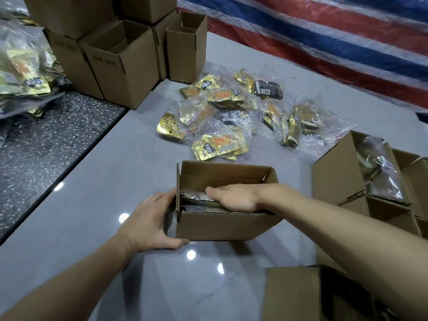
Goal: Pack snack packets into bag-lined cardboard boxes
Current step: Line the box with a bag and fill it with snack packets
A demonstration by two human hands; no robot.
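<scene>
An open cardboard box (222, 225) stands on the glossy grey floor (92, 216) in the middle of the view, its flaps upright. The left hand (150, 218) lies against the box's left wall, fingers fairly straight on the cardboard and the thumb stretched along the bottom of the front edge. The right hand (234, 196) reaches in from the right, palm down, fingers straight and together, pressing on a clear bag of snack packets (196, 198) that lies inside the box. The packets under the hand look dark, though the box's shadow makes them hard to read.

Beyond the box, more bagged snack packets (222, 126), mostly gold with orange, lie scattered on the floor. To the right stand other boxes (335, 172) with bags already in them, and one more box (291, 295) sits near the bottom right corner. A stack of empty boxes (122, 66) rises at the upper left, beside a dark speckled strip (58, 135) and another heap of bags (23, 72). A red, white and blue striped tarp (324, 31) covers the far right.
</scene>
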